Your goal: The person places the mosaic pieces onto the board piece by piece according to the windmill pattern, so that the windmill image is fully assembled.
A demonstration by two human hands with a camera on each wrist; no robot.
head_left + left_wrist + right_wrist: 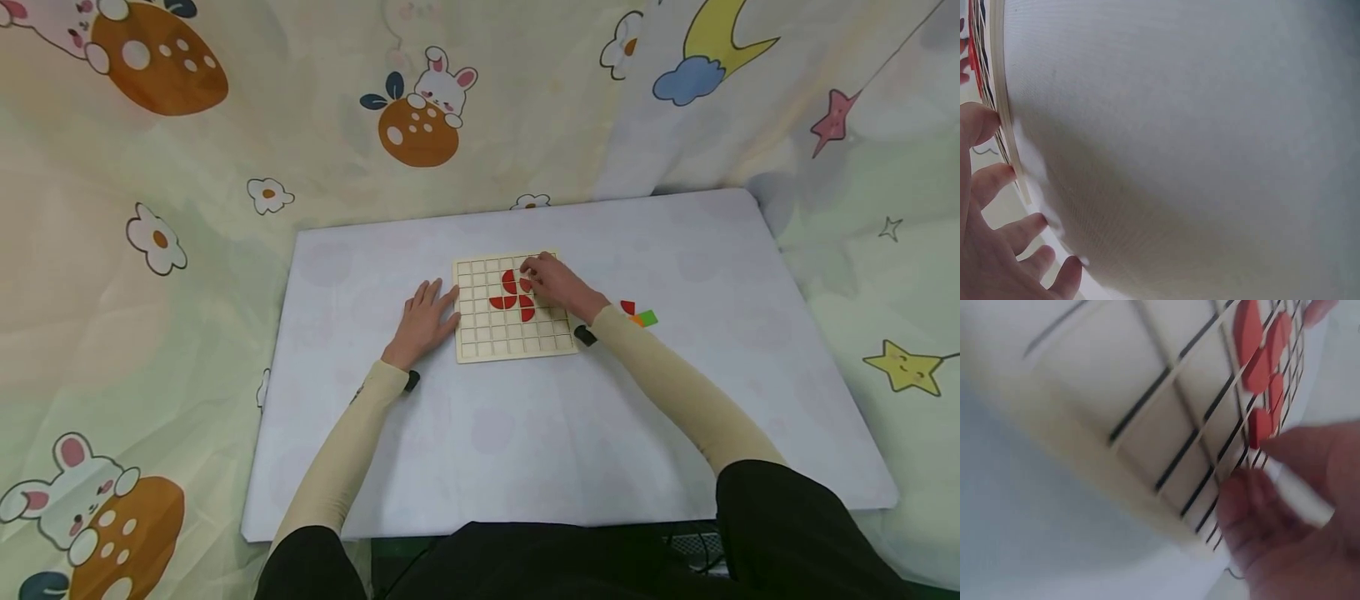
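A pale wooden grid board [480,337] lies on the white table. Red wedge-shaped pieces [510,282] form a pinwheel in its middle. My left hand [422,323] rests at the board's left edge with fingers spread. In the left wrist view, the thumb and a finger of that hand [997,244] touch the board's side. My right hand [558,283] is over the board's upper right part, fingers bent down. In the right wrist view, the thumb of this hand [1297,512] is right at a red piece [1260,428]; I cannot tell whether it pinches it.
Right of the board, beyond the right wrist, lie a red piece [628,307], an orange piece [637,321] and a green piece [648,317]. A black wrist camera [585,336] sits near the board's right edge. A patterned cloth [300,108] hangs behind the table [487,450].
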